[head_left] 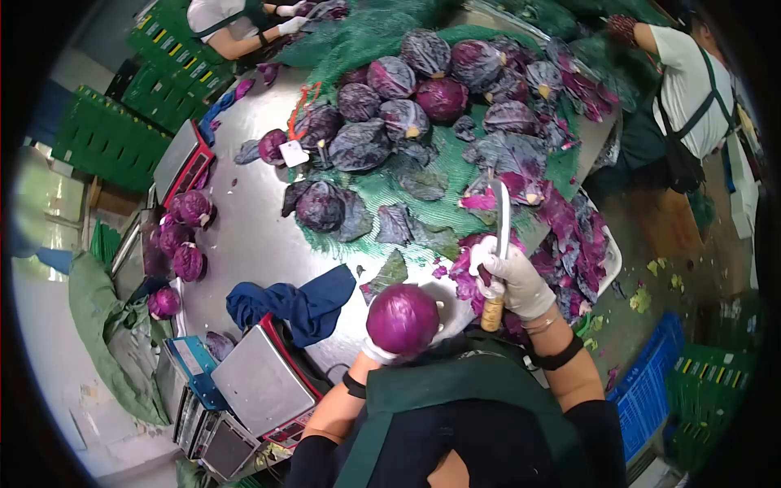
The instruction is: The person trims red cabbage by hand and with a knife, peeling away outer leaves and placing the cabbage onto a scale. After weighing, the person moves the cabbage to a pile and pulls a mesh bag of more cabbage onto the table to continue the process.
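Observation:
A smooth, bright purple red cabbage (403,319) rests in my white-gloved left hand (377,351), low in front of my apron. The cabbage hides most of that hand. My right hand (519,281), gloved in white too, is closed round the wooden handle of a knife (501,213), its curved blade pointing away from me. Beyond both hands, many untrimmed red cabbages (404,119) lie heaped on a green mesh net (358,210). Loose purple outer leaves (569,236) are piled beside my right hand, partly in a white tray (612,264).
At left, a grey-topped scale (264,378) stands near a blue cloth (297,305); another scale (181,163) is farther back. Trimmed cabbages (189,262) sit along the table's left edge. Two co-workers (691,89) stand across the metal table (244,203). A blue crate (651,386) is at right.

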A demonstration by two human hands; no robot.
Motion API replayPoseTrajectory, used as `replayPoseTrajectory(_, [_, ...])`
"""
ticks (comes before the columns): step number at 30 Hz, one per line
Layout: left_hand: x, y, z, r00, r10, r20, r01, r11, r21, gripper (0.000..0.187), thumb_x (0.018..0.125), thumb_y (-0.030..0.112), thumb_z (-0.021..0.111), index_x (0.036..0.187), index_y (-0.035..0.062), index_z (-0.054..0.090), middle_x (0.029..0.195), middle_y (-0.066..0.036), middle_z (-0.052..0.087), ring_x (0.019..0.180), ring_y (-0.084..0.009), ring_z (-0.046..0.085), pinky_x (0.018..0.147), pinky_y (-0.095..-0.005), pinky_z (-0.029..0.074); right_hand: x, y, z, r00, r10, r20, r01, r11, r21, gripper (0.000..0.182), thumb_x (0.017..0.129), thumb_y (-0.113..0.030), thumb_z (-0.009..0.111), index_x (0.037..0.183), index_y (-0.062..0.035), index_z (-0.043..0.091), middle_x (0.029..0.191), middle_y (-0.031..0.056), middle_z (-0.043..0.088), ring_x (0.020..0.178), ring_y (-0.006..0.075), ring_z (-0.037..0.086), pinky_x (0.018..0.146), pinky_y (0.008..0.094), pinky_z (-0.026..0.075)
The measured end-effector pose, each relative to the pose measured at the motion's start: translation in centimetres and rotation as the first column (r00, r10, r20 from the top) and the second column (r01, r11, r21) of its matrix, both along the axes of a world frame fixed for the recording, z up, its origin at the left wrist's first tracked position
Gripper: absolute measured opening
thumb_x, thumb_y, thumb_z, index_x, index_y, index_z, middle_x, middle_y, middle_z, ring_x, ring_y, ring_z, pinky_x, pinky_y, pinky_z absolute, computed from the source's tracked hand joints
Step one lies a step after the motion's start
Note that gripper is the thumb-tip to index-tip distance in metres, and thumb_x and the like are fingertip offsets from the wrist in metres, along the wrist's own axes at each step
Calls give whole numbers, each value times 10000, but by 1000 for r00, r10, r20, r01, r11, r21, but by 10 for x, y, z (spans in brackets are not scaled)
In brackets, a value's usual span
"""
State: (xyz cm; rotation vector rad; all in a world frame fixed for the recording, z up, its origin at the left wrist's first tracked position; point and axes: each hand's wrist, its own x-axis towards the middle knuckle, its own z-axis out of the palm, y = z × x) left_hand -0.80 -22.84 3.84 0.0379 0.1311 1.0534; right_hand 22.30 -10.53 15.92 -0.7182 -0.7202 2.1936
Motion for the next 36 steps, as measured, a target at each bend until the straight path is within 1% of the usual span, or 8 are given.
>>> replayPoseTrajectory(3, [-1,3,-7,940,146,308,-39,944,-329,620,889,535,373,1374,148,348,1377,-196,377,1135,-464,472,883,-568,444,4,-5,-15,915,15,404,-79,987,141,119,855,-156,599,835,-59,533,609,-17,467,450,67,442,433,213,389])
replayPoseTrajectory(9, [-37,30,23,810,498,-309,-574,567,-591,587,866,502,429,1302,108,420,1308,-166,466,1099,-392,522,815,-480,517,20,-37,-62,861,-55,506,87,995,-40,120,868,-168,586,824,-63,549,643,-16,503,443,76,473,417,216,406])
replayPoseTrajectory(17, [-155,34,34,411,856,-314,-893,447,49,562,939,477,377,1387,141,336,1392,-183,378,1248,-273,430,907,-388,484,21,-83,-85,896,59,440,-15,995,-103,136,839,-142,633,903,-28,599,690,4,546,487,66,502,445,202,420])
replayPoseTrajectory(22, [-111,88,45,-18,437,-899,-320,849,419,531,885,341,550,1335,96,409,1314,-193,458,1106,-299,535,903,-359,456,22,-65,-107,781,270,564,-279,958,-72,258,826,-174,646,1027,-21,593,825,55,599,588,113,545,557,251,471])
replayPoseTrajectory(24, [-88,105,24,-395,500,-771,95,857,506,608,798,341,657,1301,69,450,1329,-216,432,1187,-351,456,979,-395,388,11,-45,-109,682,-59,728,-354,845,401,317,803,-189,657,1062,-24,577,860,86,600,681,180,576,626,289,480])
replayPoseTrajectory(25, [-77,112,25,-535,577,-617,306,813,496,659,748,362,704,1286,64,468,1342,-230,410,1237,-380,399,1022,-414,344,5,-33,-103,594,-416,689,-479,504,718,377,780,-203,668,1097,-27,562,894,118,601,773,248,607,695,328,490])
replayPoseTrajectory(26, [-65,115,27,-630,500,-594,356,866,351,717,712,409,718,1304,98,460,1373,-252,354,1308,-424,266,1061,-427,280,4,-24,-94,513,-263,817,-572,605,554,515,747,-236,675,1194,-39,509,1023,170,570,942,321,565,818,363,466])
replayPoseTrajectory(36, [1,114,1,-636,669,-384,724,690,3,964,570,648,700,1399,323,329,1517,-117,113,1373,-428,61,1000,-686,114,106,-21,-130,168,-584,794,-397,698,597,448,791,-280,638,1175,-76,531,1157,144,566,1047,292,559,867,360,461])
